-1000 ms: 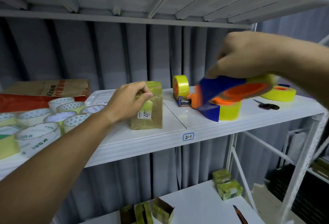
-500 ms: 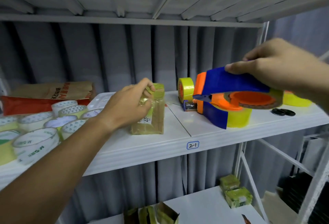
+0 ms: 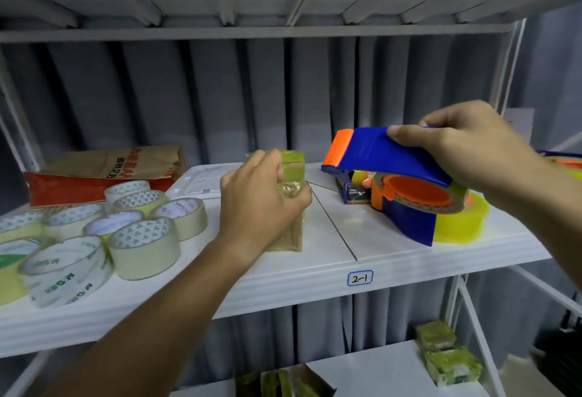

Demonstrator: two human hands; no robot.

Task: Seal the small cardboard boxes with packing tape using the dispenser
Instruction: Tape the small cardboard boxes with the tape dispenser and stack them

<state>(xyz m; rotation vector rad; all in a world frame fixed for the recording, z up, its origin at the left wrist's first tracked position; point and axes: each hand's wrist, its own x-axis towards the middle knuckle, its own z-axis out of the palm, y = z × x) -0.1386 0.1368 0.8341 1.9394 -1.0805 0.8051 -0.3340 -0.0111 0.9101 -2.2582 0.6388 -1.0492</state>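
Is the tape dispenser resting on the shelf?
No, the right hand holds the tape dispenser lifted above the shelf.

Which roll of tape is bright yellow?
The yellow roll on the shelf's right side, behind the blue dispenser. The rolls at the left are pale or clear.

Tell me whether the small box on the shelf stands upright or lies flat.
Upright: the small box stands on end on the shelf, gripped by the left hand.

Tape rolls (image 3: pixel 143 240) left of box (image 3: pixel 291 207) on shelf (image 3: pixel 315 273), dispenser (image 3: pixel 387 160) right.
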